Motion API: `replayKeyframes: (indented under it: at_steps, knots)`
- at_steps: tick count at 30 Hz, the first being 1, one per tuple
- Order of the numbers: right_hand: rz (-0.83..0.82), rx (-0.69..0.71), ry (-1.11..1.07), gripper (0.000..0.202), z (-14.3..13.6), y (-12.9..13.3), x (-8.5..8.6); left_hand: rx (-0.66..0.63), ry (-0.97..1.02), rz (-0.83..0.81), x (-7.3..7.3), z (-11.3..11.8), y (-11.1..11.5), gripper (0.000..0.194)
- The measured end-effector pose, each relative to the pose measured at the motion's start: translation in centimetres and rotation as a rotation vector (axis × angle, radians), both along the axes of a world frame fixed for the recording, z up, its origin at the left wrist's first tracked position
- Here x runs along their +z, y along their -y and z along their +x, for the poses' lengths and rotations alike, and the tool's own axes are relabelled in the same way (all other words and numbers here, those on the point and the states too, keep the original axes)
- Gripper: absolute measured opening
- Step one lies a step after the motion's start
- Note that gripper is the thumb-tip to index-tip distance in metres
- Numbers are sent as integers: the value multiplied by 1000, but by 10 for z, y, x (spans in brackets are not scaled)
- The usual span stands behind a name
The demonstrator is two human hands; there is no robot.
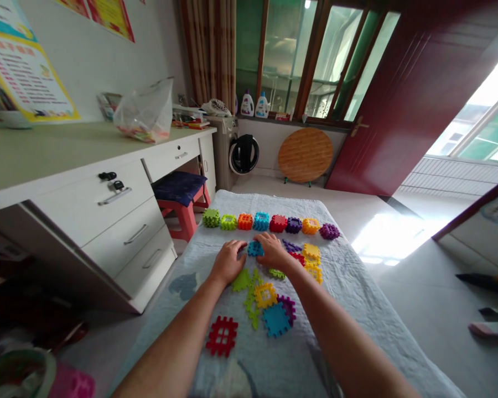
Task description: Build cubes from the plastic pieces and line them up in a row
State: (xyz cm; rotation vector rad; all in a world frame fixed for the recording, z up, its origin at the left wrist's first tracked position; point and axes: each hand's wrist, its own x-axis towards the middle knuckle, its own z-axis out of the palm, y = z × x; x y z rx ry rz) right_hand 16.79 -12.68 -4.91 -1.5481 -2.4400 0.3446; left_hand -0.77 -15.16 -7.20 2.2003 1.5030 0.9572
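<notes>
Between my hands is a small blue stack of notched plastic building tiles [255, 249]. My right hand [274, 251] has its fingers curled over the right side of these tiles. At their left side is my left hand [229, 261], thumb and fingers apart and nothing visible held. Loose tiles lie nearer me: a green tile [241, 280], a yellow window tile [265, 295], a blue tile [276, 319], a purple tile [288, 308] and a red window tile [222, 336]. Right of my right hand are yellow tiles [311, 254], a red tile [297, 258] and a purple tile [291, 245].
Beyond my hands runs a row of coloured stacks, including a blue stack [261, 221] and a purple stack [329, 231]. All rest on a pale cloth-covered surface [348, 309]. A white desk [87, 149] and a red stool [186, 213] stand left.
</notes>
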Motion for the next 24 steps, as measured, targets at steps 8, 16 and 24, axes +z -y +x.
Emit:
replayKeyframes:
  at_steps: [8, 16, 24]
  knots:
    - [21, -48, 74, 56, -5, -5, -4, 6, 6, -5, -2, 0, -3, 27]
    - [154, -81, 62, 53, -3, -34, 24, 20, -24, 15, -10, -1, -4, 26]
    - [180, -216, 126, 55, 3, -92, 60, 16, -63, 70, -17, -1, -6, 22]
